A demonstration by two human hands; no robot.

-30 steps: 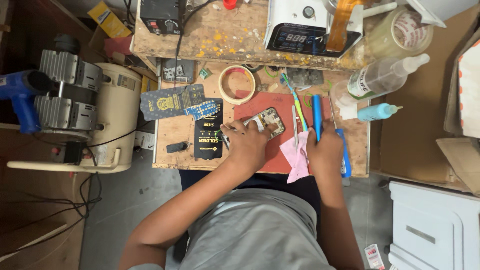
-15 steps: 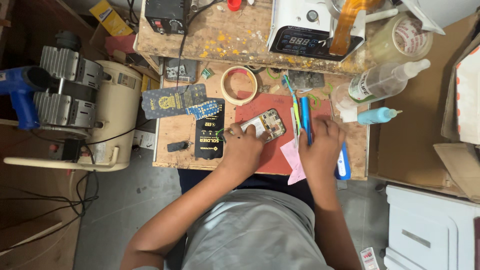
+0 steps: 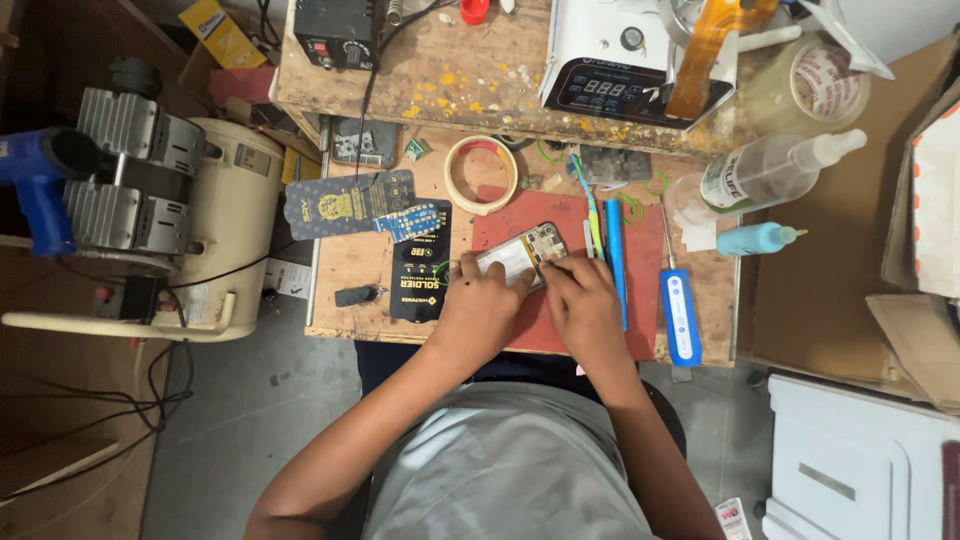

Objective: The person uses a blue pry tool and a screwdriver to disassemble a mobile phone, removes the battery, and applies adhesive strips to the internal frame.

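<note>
Opened phone [image 3: 522, 255] flat on red mat [image 3: 600, 335]; left hand [image 3: 483, 308] pins its lower edge, right hand [image 3: 583, 302] fingertips on its right end, grip state unclear.

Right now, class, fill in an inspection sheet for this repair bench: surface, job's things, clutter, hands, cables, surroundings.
Surface: wooden bench, paint-spattered on the upper shelf, with a red mat in the work area.
Job's things: opened phone lying on the mat, insides showing.
Clutter: tape roll, blue tool, blue stick, clear spray bottle, small blue bottle, dark packet.
Hands: left hand steadies the phone's lower end; right hand has its fingers at the phone's right edge. Whether they hold anything there cannot be told.
Cables: black cable runs down from the black box; loose cables on the floor.
Surroundings: compressor left, cardboard boxes right.
</note>
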